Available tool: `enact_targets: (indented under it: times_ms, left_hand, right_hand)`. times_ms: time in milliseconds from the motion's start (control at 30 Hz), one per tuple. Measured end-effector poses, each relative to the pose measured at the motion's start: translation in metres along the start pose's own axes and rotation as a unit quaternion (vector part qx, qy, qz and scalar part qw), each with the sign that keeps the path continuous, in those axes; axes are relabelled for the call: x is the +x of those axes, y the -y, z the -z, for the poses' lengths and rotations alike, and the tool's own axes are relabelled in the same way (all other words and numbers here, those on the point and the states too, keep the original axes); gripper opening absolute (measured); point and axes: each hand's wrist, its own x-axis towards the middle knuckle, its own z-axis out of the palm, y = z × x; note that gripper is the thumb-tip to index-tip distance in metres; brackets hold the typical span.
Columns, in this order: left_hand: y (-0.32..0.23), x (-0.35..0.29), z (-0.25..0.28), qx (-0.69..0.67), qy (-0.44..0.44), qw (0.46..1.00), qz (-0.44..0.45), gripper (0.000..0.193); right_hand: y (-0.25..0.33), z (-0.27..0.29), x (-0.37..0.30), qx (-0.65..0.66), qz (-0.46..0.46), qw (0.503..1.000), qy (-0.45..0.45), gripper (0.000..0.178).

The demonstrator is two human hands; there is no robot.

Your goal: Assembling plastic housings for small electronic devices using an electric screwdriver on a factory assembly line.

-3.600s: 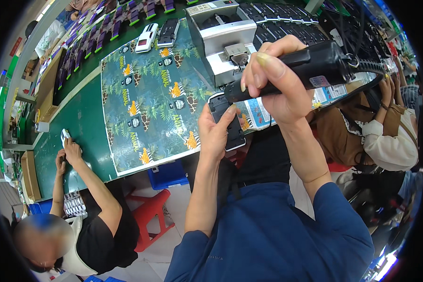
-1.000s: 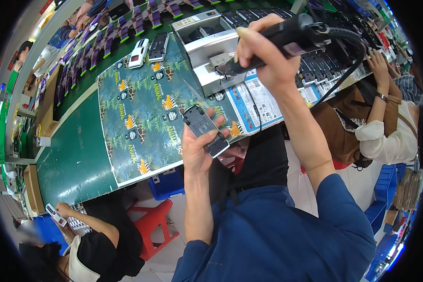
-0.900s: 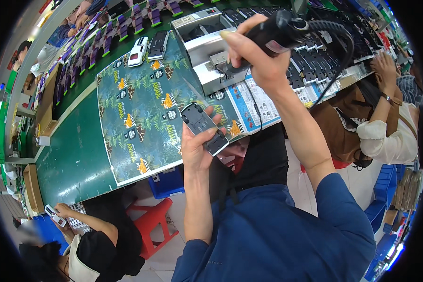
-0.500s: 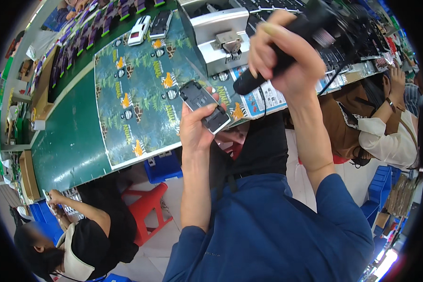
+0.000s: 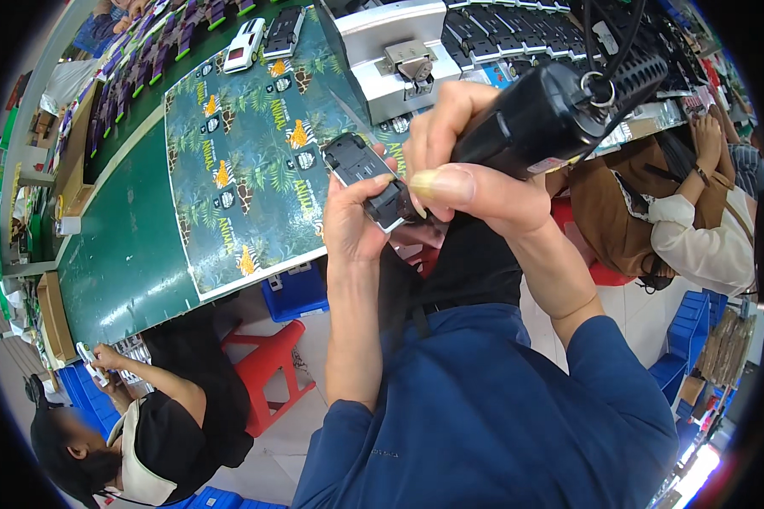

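My left hand (image 5: 356,219) is closed round a toy car (image 5: 361,174), its black underside turned up and a pale body edge showing, thumb across the base. In my right hand (image 5: 475,182) is a black electric screwdriver (image 5: 526,119), with a ring and a cord at its back end. Its front end points down toward the near end of the car. My fingers hide the tip, so I cannot tell whether it touches the car. Beyond the mat's middle rest a white toy car (image 5: 244,45) and a dark one (image 5: 283,34).
A patterned mat (image 5: 255,161) covers part of the green table (image 5: 119,263). A metal fixture (image 5: 403,64) stands ahead, beside rows of black car bases (image 5: 518,34). Purple-and-green parts (image 5: 157,59) line the far left. Co-workers sit at both sides; a red stool (image 5: 267,373) is lower left.
My right hand has brought the screwdriver down and nearer, from raised above the table to right beside the toy car. My left hand keeps the car in nearly the same place.
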Motion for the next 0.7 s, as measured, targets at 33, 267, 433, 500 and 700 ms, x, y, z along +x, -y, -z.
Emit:
enact_targets:
  times_ms: [33, 267, 433, 500, 700]
  left_hand:
    - [-0.0011, -0.0005, -0.0038, -0.008, 0.004, 1.000, 0.002, 0.056]
    - [-0.0027, -0.0069, -0.0103, -0.024, -0.024, 0.999, 0.016, 0.054]
    - [-0.0025, -0.0036, -0.0061, -0.049, -0.009, 0.998, 0.025, 0.051]
    - [-0.0032, -0.0041, -0.0064, -0.051, -0.007, 0.998, 0.030, 0.047]
    - [-0.0075, -0.0079, -0.0119, -0.028, -0.016, 0.999, 0.029, 0.029]
  right_hand:
    - [-0.0017, -0.0006, 0.0024, 0.007, 0.010, 1.000, 0.013, 0.022]
    - [-0.0101, 0.0005, 0.0060, 0.036, 0.014, 0.998, 0.040, 0.027]
    - [-0.0068, 0.0018, 0.0022, 0.020, -0.012, 0.999, 0.030, 0.025]
    - [-0.0058, 0.0008, 0.0008, 0.024, -0.023, 0.999, 0.027, 0.025]
    - [-0.0088, -0.0011, -0.0016, 0.047, 0.029, 0.998, 0.024, 0.024]
